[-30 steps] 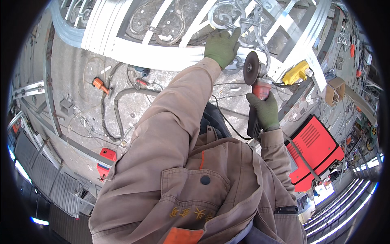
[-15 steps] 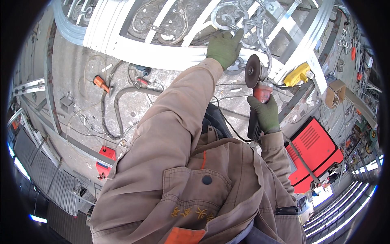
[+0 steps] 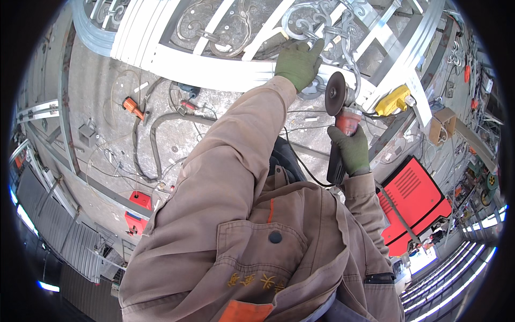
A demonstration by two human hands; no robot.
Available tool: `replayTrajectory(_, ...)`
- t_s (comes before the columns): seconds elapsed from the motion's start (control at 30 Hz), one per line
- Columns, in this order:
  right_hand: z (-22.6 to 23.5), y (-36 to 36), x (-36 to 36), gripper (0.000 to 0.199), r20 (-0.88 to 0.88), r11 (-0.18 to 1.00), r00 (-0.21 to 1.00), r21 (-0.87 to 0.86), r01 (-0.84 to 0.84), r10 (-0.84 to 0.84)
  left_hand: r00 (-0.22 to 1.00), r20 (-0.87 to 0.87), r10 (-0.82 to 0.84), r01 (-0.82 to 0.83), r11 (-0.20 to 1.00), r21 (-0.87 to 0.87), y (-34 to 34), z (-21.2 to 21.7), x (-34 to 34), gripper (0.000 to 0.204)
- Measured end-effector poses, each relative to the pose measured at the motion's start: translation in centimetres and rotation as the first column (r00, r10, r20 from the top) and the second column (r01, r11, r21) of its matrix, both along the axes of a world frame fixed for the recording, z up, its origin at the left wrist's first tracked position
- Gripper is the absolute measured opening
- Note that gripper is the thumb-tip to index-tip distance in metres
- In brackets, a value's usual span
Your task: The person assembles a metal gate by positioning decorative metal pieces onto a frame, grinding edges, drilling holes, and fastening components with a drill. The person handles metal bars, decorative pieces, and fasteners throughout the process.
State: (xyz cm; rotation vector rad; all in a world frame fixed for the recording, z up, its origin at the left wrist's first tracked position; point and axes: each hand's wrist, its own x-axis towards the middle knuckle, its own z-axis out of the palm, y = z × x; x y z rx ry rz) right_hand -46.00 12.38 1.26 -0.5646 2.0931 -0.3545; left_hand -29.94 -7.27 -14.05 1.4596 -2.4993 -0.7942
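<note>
My right hand (image 3: 352,153), in a green glove, is wrapped round the red and black body of an angle grinder (image 3: 350,121). The grinder stands upright, its dark disc (image 3: 335,93) at the top near the frame's edge. My left hand (image 3: 298,65), gloved in the same green, lies over the near rail of a white metal frame (image 3: 209,73). Its index finger is stretched out toward the grey scroll ornament (image 3: 301,22) inside the frame. I cannot make out anything held in it; its underside is hidden.
A yellow power socket block (image 3: 393,101) sits by the frame's right corner. Beyond it stands a cardboard box (image 3: 442,126). A large red machine (image 3: 416,201) is at my right. Cables, an orange-handled tool (image 3: 132,108) and a small red box (image 3: 139,206) lie to the left.
Both hands and the grinder keep their places by the frame; the whole view has shifted only very slightly.
</note>
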Motion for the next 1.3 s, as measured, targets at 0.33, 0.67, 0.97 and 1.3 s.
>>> replayTrajectory(0.33,-0.2,-0.3,0.0,0.059,-0.039,1.000,0.999,-0.005,-0.025,0.025,1.000,-0.025,0.013,-0.013,1.000,0.013,0.1,0.2,0.0,0.055)
replayTrajectory(0.67,-0.8,0.3,-0.3,0.060,-0.056,0.999,0.998,0.001,-0.039,0.039,1.000,0.003,0.020,-0.020,1.000,0.020,-0.1,-0.5,-0.3,0.059)
replayTrajectory(0.97,0.4,0.5,0.7,0.059,-0.064,0.999,0.997,0.024,-0.033,0.034,1.000,-0.004,0.014,-0.014,0.998,0.054,-0.2,-0.6,-0.1,0.060)
replayTrajectory(1.3,-0.2,-0.8,0.2,0.059,-0.057,1.000,0.998,0.014,-0.026,0.026,1.000,-0.008,0.001,-0.001,0.998,0.066,-0.3,-0.3,-0.1,0.060)
